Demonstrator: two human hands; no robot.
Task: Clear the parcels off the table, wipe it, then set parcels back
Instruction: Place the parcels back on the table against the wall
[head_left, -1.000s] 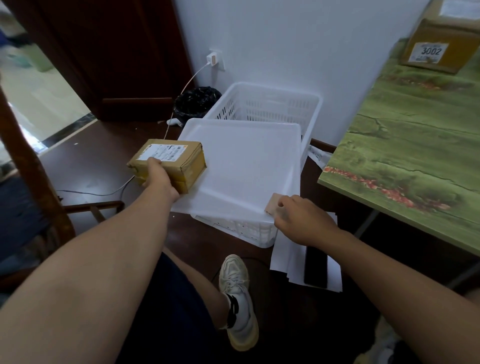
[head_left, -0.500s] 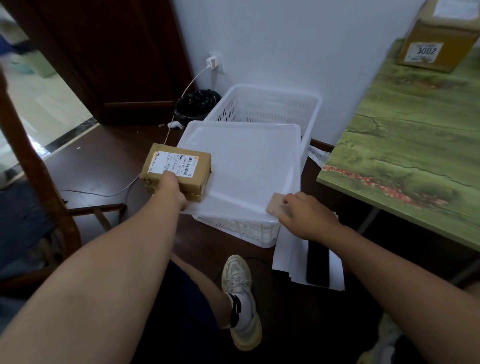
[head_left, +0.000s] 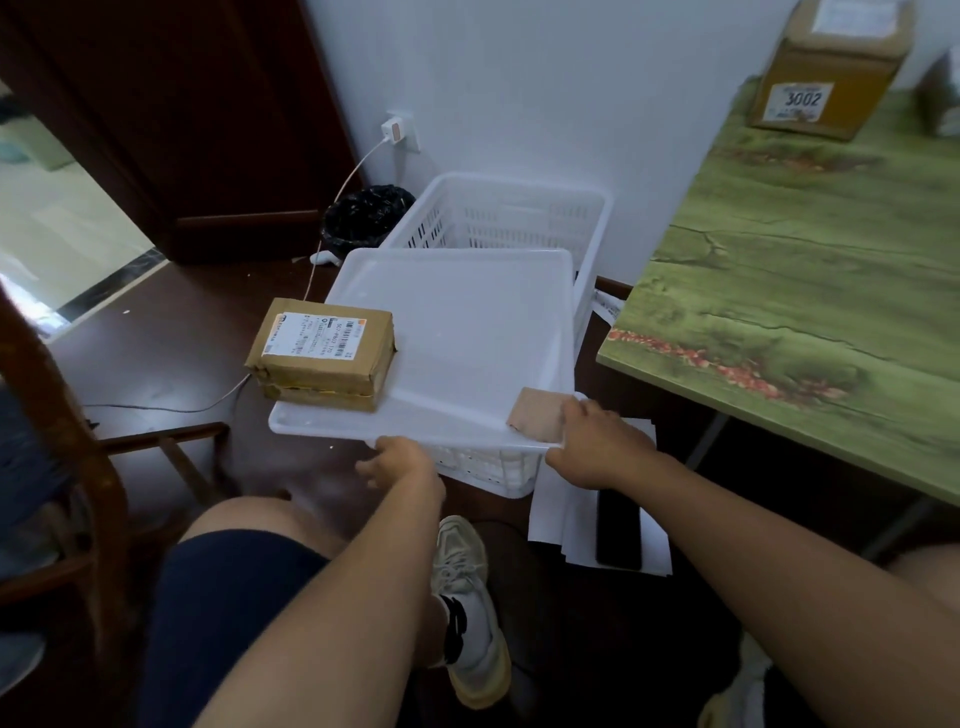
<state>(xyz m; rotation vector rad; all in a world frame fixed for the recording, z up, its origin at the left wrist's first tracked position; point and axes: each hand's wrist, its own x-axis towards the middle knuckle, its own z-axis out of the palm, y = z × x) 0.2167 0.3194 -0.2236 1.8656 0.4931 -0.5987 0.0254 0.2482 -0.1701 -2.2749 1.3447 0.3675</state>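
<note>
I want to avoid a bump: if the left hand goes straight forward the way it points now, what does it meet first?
Most likely the near rim of the white tray, just ahead of the left hand. The brown parcel lies further on, to the left. Depth is hard to judge.

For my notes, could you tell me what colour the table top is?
The table top is mossy green with dark cracks and reddish patches, seen in the head view.

A taped brown parcel (head_left: 322, 353) lies on the left end of a white plastic lid (head_left: 467, 332) set across a white slatted basket (head_left: 498, 218). The right hand (head_left: 597, 449) grips the lid's near right corner beside a tan card (head_left: 537, 415), and the left hand (head_left: 400, 462) is at the lid's near edge. On the green counter (head_left: 805, 291) to the right stands a box labelled 3002 (head_left: 826, 78).
</note>
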